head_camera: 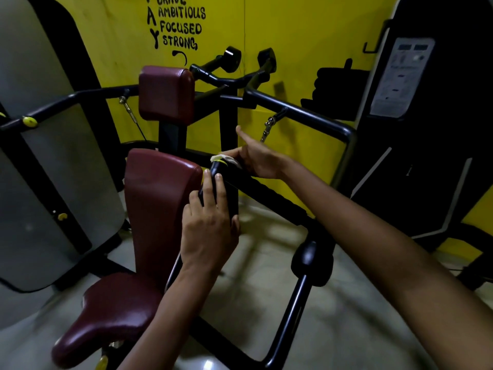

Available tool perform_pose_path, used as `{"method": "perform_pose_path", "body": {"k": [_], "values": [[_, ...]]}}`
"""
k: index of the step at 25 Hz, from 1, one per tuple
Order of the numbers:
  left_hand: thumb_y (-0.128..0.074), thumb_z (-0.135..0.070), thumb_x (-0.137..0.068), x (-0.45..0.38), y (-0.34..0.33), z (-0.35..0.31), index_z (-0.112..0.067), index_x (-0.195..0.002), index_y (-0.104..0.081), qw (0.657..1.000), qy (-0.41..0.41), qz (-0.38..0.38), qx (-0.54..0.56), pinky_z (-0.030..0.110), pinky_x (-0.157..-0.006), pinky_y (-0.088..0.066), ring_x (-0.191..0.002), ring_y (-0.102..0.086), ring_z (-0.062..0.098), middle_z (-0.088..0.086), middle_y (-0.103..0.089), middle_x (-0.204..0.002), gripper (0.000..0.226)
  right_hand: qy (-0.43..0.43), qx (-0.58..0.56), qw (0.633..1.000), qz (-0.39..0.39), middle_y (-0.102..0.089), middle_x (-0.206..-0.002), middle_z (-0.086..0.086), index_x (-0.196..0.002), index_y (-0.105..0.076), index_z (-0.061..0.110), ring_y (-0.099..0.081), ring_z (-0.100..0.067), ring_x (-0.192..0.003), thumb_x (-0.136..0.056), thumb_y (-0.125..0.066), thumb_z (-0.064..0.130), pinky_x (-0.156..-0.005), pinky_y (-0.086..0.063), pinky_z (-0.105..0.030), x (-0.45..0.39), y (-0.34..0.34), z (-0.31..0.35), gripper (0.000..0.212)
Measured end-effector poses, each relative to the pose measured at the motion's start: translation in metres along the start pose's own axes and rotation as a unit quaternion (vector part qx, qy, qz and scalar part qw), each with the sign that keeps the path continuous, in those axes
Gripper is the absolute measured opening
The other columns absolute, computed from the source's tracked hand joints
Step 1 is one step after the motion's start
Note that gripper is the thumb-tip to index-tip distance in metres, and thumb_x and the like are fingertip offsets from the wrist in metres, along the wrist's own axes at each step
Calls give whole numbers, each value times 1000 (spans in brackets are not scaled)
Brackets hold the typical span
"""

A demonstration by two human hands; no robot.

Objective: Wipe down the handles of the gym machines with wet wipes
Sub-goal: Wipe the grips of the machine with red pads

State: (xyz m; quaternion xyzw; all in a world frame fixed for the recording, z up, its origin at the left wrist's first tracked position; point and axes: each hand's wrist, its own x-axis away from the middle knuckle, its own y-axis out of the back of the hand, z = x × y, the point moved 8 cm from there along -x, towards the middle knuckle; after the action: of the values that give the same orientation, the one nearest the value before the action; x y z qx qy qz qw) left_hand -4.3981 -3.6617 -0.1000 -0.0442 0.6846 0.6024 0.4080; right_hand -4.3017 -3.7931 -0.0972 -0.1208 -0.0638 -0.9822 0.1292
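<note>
black handle, long axis seemingly up-left, wipe at tip

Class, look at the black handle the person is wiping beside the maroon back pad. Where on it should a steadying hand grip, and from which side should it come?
Probably the lower stretch of the black handle, below its tip, coming from the seat side, as the left hand does. The bar is round and slanted, so fingers wrap it well, and that leaves the tip clear for the wet wipe in the right hand.
</note>
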Motion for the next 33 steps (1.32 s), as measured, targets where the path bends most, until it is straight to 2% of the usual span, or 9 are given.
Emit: {"method": "perform_pose_path", "body": {"k": [6,13,17,21,24,30,31,32,33], "values": [[-66,-40,-73,-1,-1,0,2,-139,-29,1000,4,0,-10,37,-67,-48,-95,-56,37,25,-38,-143,87,52,76,994,-51,-48,-140,-2,-129,-53,6,-48,-9,-123,-97,-16,53,-100,-38,-20,22,16,6,68],[-68,-38,-73,1,1,0,2,-139,-30,1000,1,-5,-3,38,-66,-48,-93,-56,36,25,-38,-143,87,38,168,978,-120,-63,-122,-7,-117,-65,17,-58,-21,-114,-92,-18,65,-107,-38,-41,11,19,9,72],[-68,-40,-69,-1,0,-1,1,-139,-28,1000,10,2,0,38,-67,-47,-94,-55,37,25,-37,-143,90,-2,90,988,-124,-64,-110,-22,-108,-67,4,-58,-30,-95,-86,-12,73,-83,-43,-32,11,11,8,91],[-66,-38,-71,1,0,0,1,-140,-29,1000,7,0,0,38,-67,-47,-94,-55,36,24,-36,-144,87,-47,136,983,-110,-49,-73,-11,-76,-56,10,-42,-19,-60,-76,-11,84,-57,-30,-29,12,8,4,86],[-68,-36,-70,1,0,-1,3,-139,-32,1000,8,-1,-3,37,-65,-47,-90,-56,36,25,-38,-143,86,-82,155,979,-108,-56,-82,-19,-95,-64,-5,-50,-20,-65,-78,-6,81,-61,-37,-28,35,19,1,105],[-69,-37,-71,2,1,-1,3,-139,-36,1000,3,-9,-4,37,-66,-47,-91,-56,36,26,-38,-143,85,-50,199,971,-125,-56,-94,-27,-131,-39,-13,-45,-23,-75,-69,-5,87,-74,-38,-30,34,2,-2,121],[-69,-37,-71,2,1,-1,3,-139,-35,1000,3,-8,-6,38,-66,-47,-91,-56,36,26,-38,-143,86,-48,207,968,-131,-56,-105,-34,-130,-40,-12,-24,-15,-89,-71,-4,86,-82,-40,-34,38,3,-4,119],[-69,-38,-71,2,1,-2,3,-139,-34,1000,2,-9,-10,38,-66,-47,-91,-56,36,26,-38,-143,86,-37,213,966,-139,-56,-113,-34,-127,-48,-11,-44,-48,-115,-76,-3,82,-90,-41,-40,44,2,-3,115],[-69,-39,-72,2,1,-2,3,-139,-33,1000,1,-11,-17,37,-66,-48,-91,-57,36,25,-38,-143,87,-23,207,966,-150,-55,-120,-32,-124,-53,-8,-55,-38,-106,-81,-1,77,-98,-40,-44,48,1,-1,109]]}}
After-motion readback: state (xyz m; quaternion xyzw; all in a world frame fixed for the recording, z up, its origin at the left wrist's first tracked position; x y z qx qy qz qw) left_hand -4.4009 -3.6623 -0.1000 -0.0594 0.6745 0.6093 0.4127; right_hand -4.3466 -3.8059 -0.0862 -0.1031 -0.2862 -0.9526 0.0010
